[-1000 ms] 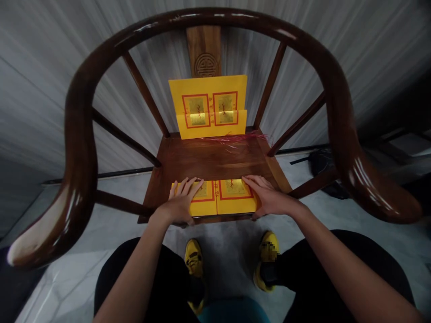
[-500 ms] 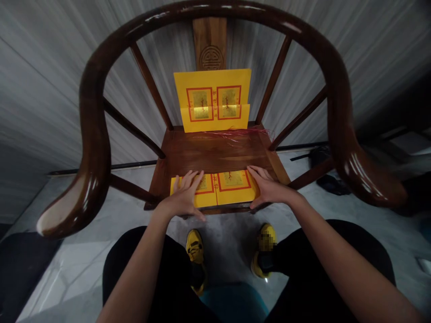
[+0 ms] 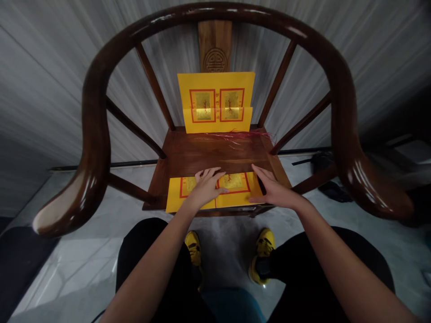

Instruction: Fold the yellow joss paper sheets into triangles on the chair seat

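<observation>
Brown chair seat (image 3: 208, 154) carries yellow paper (image 3: 179, 200) beneath the left grip (image 3: 206, 188) and partly under the right grip (image 3: 274, 192), both spread, apparently squaring it, the next move wanting light, even pressure

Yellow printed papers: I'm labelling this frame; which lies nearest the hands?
The front printed paper, at the front of the chair seat, partly covered by the left hand; the rear printed paper sits by the carved backrest.

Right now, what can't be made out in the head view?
Head view:
- Front yellow paper: prints partly covered by the left hand.
- Rear yellow paper: red characters too small to read.
- Dark bag: partly behind the chair strut.
- Blue-green object: cut off by the bottom edge.
</observation>
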`<state>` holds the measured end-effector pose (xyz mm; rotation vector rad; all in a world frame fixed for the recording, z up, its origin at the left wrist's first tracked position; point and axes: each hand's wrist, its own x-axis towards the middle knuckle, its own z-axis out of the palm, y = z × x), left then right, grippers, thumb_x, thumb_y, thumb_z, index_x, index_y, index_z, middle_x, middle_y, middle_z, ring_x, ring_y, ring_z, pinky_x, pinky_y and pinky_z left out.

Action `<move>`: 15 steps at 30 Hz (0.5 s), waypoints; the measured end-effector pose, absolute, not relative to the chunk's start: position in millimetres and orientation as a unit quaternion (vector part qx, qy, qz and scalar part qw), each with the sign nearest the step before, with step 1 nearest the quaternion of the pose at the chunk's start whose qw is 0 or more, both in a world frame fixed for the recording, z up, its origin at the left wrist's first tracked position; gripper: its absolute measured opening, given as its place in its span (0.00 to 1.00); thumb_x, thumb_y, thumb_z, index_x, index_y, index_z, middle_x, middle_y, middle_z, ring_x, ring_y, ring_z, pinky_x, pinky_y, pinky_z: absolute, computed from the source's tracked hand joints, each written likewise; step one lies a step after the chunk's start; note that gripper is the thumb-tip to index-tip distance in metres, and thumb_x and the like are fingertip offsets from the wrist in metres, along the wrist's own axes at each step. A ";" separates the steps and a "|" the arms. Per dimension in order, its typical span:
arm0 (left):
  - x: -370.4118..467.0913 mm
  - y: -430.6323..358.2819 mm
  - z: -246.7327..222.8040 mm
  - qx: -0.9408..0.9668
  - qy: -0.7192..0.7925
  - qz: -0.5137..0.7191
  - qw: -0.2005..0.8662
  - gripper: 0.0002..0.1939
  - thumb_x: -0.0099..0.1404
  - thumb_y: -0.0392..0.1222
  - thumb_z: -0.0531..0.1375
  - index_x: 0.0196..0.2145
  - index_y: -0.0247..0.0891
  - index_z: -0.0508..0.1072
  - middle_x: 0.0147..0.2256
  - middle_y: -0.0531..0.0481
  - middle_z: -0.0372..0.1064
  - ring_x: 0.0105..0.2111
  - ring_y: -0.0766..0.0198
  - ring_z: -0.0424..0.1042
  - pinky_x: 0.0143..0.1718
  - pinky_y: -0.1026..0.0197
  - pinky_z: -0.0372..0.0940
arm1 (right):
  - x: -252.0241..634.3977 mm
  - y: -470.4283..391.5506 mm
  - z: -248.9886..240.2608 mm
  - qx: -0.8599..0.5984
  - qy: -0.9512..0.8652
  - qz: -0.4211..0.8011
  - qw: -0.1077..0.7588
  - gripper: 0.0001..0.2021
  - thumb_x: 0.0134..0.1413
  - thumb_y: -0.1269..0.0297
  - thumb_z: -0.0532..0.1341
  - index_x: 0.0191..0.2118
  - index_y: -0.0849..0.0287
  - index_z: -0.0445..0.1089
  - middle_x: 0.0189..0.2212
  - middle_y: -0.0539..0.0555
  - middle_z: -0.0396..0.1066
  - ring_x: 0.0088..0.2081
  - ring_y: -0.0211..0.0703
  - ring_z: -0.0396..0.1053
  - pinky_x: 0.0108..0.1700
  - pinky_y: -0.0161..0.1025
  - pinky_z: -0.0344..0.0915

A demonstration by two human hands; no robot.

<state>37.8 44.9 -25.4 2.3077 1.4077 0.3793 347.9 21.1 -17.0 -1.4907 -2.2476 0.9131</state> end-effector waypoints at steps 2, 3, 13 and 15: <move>37.8 42.4 -25.2 0.826 0.505 0.142 0.205 0.32 0.74 0.56 0.68 0.70 0.45 0.71 0.74 0.40 0.61 0.75 0.42 0.57 0.75 0.36 0.44 | 353.0 19.9 -17.0 -0.511 -0.771 0.343 0.162 0.59 0.54 0.34 0.73 0.82 0.51 0.47 0.81 0.66 0.48 0.80 0.69 0.46 0.80 0.68 0.46; 38.1 41.5 -25.4 0.825 0.505 0.146 0.207 0.32 0.74 0.56 0.68 0.70 0.45 0.71 0.74 0.40 0.62 0.74 0.42 0.58 0.75 0.36 0.45 | 354.9 19.2 -17.9 -0.508 -0.765 0.358 0.167 0.57 0.54 0.33 0.73 0.81 0.50 0.51 0.80 0.64 0.50 0.80 0.68 0.49 0.80 0.66 0.48; 40.4 39.5 -32.1 0.816 0.488 0.201 0.235 0.27 0.73 0.46 0.71 0.66 0.44 0.72 0.73 0.45 0.64 0.74 0.51 0.60 0.77 0.43 0.41 | 346.1 11.2 -28.7 -0.528 -0.740 0.302 0.288 0.37 0.63 0.41 0.70 0.72 0.49 0.69 0.77 0.61 0.59 0.77 0.66 0.57 0.79 0.69 0.53; 41.0 40.0 -32.7 0.816 0.477 0.215 0.245 0.26 0.73 0.44 0.70 0.65 0.45 0.71 0.73 0.47 0.64 0.74 0.54 0.61 0.78 0.45 0.38 | 341.3 7.2 -28.8 -0.535 -0.711 0.310 0.335 0.39 0.63 0.42 0.69 0.75 0.47 0.64 0.77 0.61 0.57 0.75 0.65 0.60 0.75 0.68 0.61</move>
